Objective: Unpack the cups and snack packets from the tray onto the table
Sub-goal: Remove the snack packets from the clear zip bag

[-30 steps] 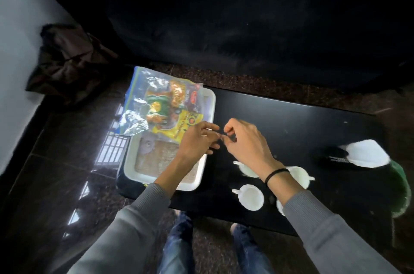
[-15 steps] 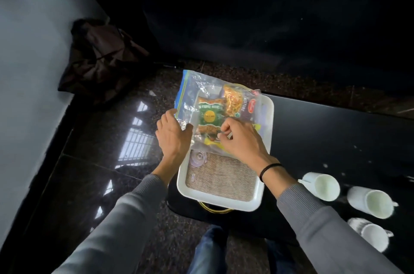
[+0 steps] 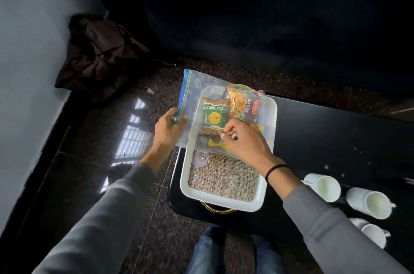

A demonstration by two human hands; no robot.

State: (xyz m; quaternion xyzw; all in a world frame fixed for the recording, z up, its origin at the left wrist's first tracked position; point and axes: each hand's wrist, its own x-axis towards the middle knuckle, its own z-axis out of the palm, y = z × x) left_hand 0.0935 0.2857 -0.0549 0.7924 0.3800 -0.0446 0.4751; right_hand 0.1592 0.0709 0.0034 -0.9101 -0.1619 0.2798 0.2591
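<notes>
A white tray (image 3: pixel 262 201) lined with a burlap mat sits on the left end of the black table (image 3: pixel 324 134). Over its far half lies a clear zip bag (image 3: pixel 192 94) with snack packets inside: a green one (image 3: pixel 214 117), a maroon mixture packet (image 3: pixel 249 105) and a yellow one partly hidden. My left hand (image 3: pixel 167 128) grips the bag's blue zip edge at the left. My right hand (image 3: pixel 244 139) pinches the bag's plastic over the green packet. Three white cups (image 3: pixel 323 186) (image 3: pixel 371 202) (image 3: pixel 369 232) stand on the table at the right.
A small clear lid-like disc (image 3: pixel 201 158) rests in the tray near the mat's left corner. A dark bag (image 3: pixel 98 54) lies on the glossy floor by the grey wall at the left. A dark sofa fills the back. My knees are under the table's near edge.
My left hand has slid outward along the bag's zip edge, and the bag has spread wider and flatter over the tray. My right hand stays pinched on the plastic. The view has moved closer.
</notes>
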